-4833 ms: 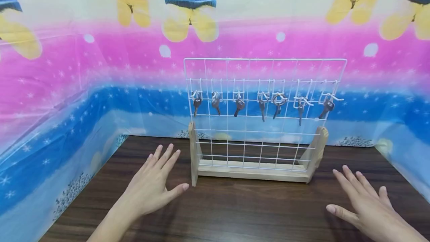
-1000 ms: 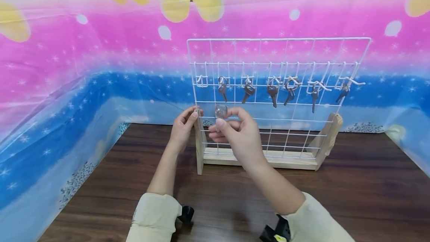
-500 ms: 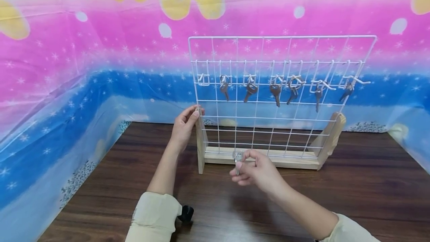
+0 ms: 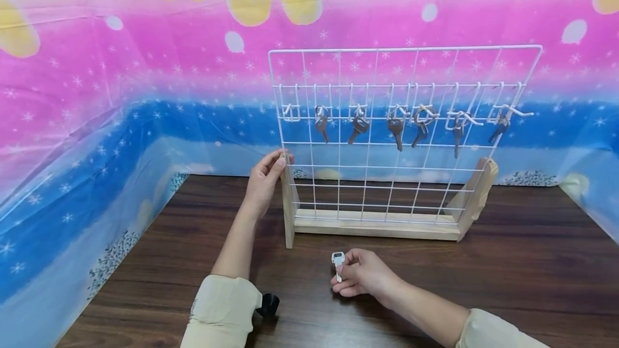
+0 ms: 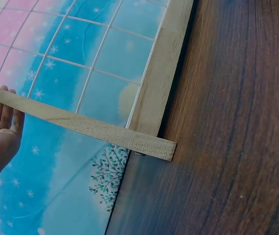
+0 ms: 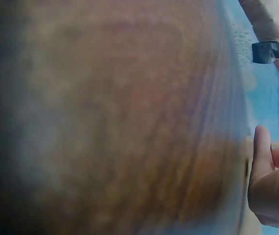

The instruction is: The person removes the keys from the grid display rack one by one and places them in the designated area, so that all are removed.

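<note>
A silver key (image 4: pixel 338 258) is pinched between the thumb and fingers of my right hand (image 4: pixel 367 275), low over the table in front of the rack. Its head points up. My left hand (image 4: pixel 263 181) grips the top of the left wooden upright (image 4: pixel 288 214) of a white wire grid rack (image 4: pixel 377 167); the left wrist view shows fingers (image 5: pixel 6 112) behind that upright (image 5: pixel 81 125). The leftmost hook (image 4: pixel 291 114) carries no key. Several keys hang on the other hooks, one of them a key with a ring (image 4: pixel 422 125). In the right wrist view the key is hidden.
The rack stands on a dark wood table (image 4: pixel 193 262) with a pale wooden base bar (image 4: pixel 377 227). A patterned cloth (image 4: pixel 145 138) walls the table at the back and sides. A black wrist device (image 4: pixel 268 305) sits at my left sleeve.
Both hands were spread apart and the key hung on the leftmost hook. My right hand has since brought it down from the rack towards me, while my left hand took hold of the upright.
</note>
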The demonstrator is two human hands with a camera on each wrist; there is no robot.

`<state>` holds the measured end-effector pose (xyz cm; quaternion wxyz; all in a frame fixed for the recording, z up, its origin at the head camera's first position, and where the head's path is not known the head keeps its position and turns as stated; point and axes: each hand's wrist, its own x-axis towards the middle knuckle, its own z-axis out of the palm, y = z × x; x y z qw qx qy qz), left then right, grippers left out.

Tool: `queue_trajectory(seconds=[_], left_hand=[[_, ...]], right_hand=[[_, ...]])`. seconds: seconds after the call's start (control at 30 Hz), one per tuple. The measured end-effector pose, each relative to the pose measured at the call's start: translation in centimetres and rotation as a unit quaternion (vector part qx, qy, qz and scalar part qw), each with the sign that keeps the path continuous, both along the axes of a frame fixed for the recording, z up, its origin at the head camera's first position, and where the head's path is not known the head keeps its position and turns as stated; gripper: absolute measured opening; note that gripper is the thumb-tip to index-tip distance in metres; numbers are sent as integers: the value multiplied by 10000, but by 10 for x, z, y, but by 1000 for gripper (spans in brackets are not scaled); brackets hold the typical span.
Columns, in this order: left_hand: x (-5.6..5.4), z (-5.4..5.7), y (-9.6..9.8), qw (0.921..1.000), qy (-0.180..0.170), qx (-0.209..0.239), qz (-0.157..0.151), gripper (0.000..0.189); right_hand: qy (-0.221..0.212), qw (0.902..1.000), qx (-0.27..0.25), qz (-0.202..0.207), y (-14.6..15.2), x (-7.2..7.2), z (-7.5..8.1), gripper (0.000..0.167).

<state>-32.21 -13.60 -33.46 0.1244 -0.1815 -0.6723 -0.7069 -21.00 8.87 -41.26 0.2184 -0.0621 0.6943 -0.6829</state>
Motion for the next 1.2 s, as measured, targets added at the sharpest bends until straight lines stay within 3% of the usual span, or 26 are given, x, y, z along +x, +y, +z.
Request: queue_trajectory(seconds=[0.3,0.77,0.97,1.2], left_hand=[[-1,0,0,10000,78,-37,-31,35],[0,0,1,10000,75,-25,-11,34],[0,0,2,10000,46,-25,-2,34],[-1,-1,2,9999,72,65,42,33]], right_hand=[[-183,9996,202,-34,-1,-2,-12,5],[-228,9964,735,-346,-9,0,-8,12],[-73,9935,1113,-227,-11,2,-6,15],[-122,9946,1026,-92,-8,2,-6,14]])
